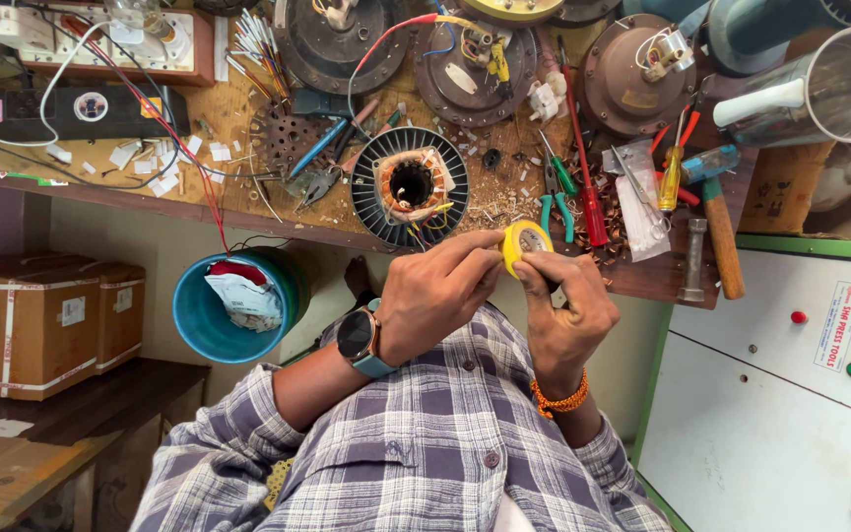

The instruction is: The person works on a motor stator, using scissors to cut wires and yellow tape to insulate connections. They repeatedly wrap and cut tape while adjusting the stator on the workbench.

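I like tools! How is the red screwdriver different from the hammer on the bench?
The red screwdriver is thin, with a red plastic handle; the hammer is thicker, with a brown wooden handle. The screwdriver ends in a slim metal shaft, the hammer in a chunky blue head. Both lie on the wooden workbench, untouched, with their handles toward the person.

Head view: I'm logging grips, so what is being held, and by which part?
A small yellow roll of tape, pinched at its rim by the fingertips of both the left hand and the right hand.
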